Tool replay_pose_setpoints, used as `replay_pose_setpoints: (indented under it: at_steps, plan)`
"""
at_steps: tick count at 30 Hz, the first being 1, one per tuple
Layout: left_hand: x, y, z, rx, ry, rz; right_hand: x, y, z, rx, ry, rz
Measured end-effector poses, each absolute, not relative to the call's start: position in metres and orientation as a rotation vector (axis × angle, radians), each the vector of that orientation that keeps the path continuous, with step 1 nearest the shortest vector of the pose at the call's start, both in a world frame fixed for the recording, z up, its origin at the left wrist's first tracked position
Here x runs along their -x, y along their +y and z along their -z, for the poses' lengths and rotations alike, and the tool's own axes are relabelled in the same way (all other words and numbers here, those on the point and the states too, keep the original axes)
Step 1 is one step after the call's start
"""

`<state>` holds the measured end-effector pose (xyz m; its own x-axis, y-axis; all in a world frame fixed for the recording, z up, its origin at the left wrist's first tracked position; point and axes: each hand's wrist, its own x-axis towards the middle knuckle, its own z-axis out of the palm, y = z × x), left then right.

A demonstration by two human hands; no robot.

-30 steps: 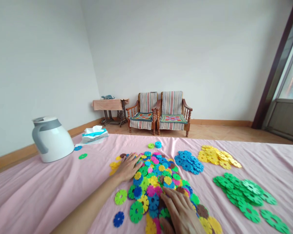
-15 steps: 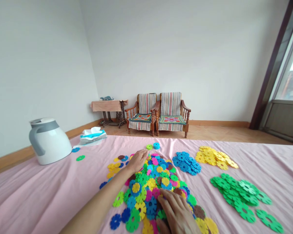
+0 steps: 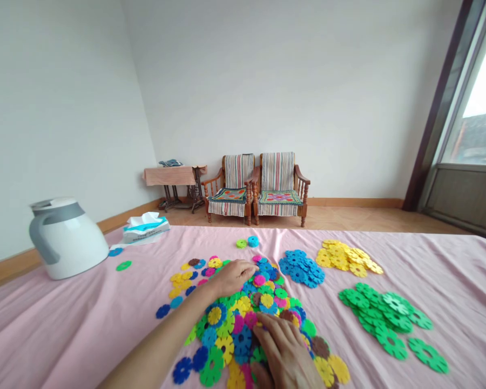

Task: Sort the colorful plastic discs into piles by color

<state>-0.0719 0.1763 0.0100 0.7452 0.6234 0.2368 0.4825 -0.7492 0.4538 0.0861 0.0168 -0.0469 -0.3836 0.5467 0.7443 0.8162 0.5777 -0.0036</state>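
A mixed heap of flat, notched plastic flower discs (image 3: 243, 341) in many colours spreads over the pink cloth. Over the far part of this heap is my left hand (image 3: 235, 275), its fingers curled together and pointing right. What those fingertips hold, if anything, is hidden. My right hand (image 3: 288, 350) lies palm down on the near right part, fingers stretched out and a little apart, touching the discs. Right of the heap are one-colour piles: blue discs (image 3: 302, 268), yellow discs (image 3: 346, 256) and green discs (image 3: 383, 313).
A white and grey jug (image 3: 75, 237) and a tissue box (image 3: 146, 229) stand on the pink cloth (image 3: 76, 329) at left. Beyond the heap sit a lime green disc (image 3: 241, 243) and a light blue one (image 3: 253, 241). Two wooden armchairs (image 3: 278, 173) stand against the far wall.
My left hand has shifted slightly right and nearer across the heap. The right hand stays in about the same place on the discs. My view has turned a little to the right.
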Motion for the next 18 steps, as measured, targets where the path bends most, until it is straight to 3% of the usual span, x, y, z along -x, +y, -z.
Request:
replay_pose_setpoints:
  at_steps: [8, 12, 18]
  plan:
    - [0.082, 0.132, -0.026, -2.484, 0.813, -0.627, -0.088, 0.013, 0.050, 1.130, -2.107, 0.323]
    - [0.067, 0.161, -0.023, -2.501, 0.916, -0.728, -0.086, 0.010, 0.047, 1.151, -2.082, 0.252]
    - [0.022, 0.214, -0.003, -2.611, 0.857, -0.565, -0.089, 0.013, 0.049, 1.183, -2.071, 0.200]
